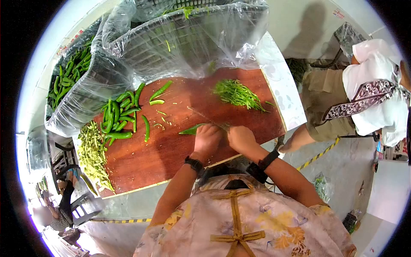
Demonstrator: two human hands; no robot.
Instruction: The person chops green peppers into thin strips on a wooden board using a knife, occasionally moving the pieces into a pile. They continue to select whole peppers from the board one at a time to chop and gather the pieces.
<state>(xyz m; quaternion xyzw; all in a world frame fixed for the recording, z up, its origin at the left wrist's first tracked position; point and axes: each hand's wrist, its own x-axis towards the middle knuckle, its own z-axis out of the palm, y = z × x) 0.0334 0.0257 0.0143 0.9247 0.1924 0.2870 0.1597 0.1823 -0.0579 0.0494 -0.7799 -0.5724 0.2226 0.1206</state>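
My left hand (208, 138) is closed on a green pepper (191, 129), whose end sticks out to the left over the red-brown board (141, 167). Close beside it, my right hand (240, 139) is closed too; what its fingers hold is too small to make out. Beyond my right hand lies a pile of cut green strips (239, 95). Whole green peppers (117, 113) are heaped on the left part of the board, with pale scraps (93, 156) along the left edge.
Plastic-lined crates (184, 40) stand along the board's far side, one on the left holding many green peppers (72, 70). A person (372, 90) in a white top is at the right. Another person (62, 218) sits far off at the lower left.
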